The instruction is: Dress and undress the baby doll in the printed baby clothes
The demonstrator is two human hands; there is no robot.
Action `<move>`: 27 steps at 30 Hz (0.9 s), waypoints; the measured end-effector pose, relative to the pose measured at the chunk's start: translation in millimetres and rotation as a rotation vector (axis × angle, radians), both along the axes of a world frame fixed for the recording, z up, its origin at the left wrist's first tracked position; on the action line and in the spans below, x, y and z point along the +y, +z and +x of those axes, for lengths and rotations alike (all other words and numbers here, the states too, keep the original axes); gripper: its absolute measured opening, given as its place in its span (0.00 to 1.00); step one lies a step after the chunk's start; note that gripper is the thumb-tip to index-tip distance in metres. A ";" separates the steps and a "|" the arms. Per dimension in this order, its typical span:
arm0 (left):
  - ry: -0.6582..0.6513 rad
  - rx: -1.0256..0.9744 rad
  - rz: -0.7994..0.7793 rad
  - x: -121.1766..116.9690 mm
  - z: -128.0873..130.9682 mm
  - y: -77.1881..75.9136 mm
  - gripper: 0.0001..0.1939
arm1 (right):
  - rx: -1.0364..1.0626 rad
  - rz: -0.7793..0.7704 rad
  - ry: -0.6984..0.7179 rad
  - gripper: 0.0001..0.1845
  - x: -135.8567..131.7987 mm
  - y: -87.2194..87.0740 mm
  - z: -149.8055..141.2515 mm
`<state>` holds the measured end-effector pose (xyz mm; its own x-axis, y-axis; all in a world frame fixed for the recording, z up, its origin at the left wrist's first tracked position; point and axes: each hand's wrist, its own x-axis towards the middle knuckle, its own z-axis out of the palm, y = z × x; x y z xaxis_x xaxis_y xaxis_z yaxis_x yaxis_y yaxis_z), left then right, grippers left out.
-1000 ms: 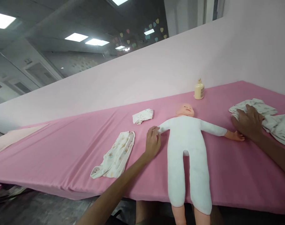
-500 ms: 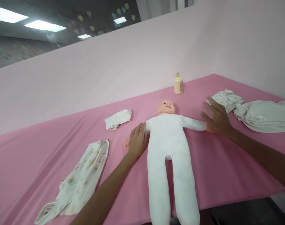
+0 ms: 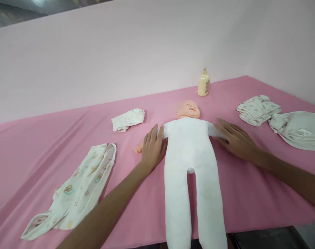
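A baby doll [image 3: 191, 147] with a white cloth body lies on its back, its head toward the wall and its legs toward me. My left hand [image 3: 152, 147] rests over the doll's arm on the left, palm down with fingers extended; the doll's small hand pokes out beyond it. Across the doll's other arm lies my right hand [image 3: 235, 140], flat and fingers stretched, covering the forearm and most of the doll's hand. Neither hand is closed around an arm.
The table has a pink cover [image 3: 136, 214]. To the left lie a printed baby garment [image 3: 79, 190] and a small folded cloth [image 3: 129, 119]. A cream pump bottle [image 3: 203, 84] stands near the wall. Folded printed cloth [image 3: 258, 110] and a white garment [image 3: 299, 129] lie right.
My right hand has moved inward from the doll's hand onto its forearm and flattened there. My left hand stays on the other arm. The view has tilted downward.
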<state>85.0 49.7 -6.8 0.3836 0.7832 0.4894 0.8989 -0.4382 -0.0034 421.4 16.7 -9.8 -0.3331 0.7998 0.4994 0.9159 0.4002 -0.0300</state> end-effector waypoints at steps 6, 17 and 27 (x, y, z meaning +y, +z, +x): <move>0.022 0.024 0.032 0.3 0.8 -2.9 0.28 | -0.034 0.079 0.012 0.24 -1.7 2.7 -1.9; 0.003 0.004 0.064 2.3 -1.6 -4.8 0.26 | -0.138 0.183 0.024 0.24 -1.1 1.3 -27.7; -0.014 0.000 0.081 2.3 -4.4 -6.9 0.25 | -0.271 0.075 -0.236 0.19 11.6 4.1 -63.6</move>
<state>80.6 52.0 -13.7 0.3945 0.7353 0.5510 0.8925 -0.4492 -0.0396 357.9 28.3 -5.7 -0.2722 0.8352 0.4779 0.9539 0.1689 0.2481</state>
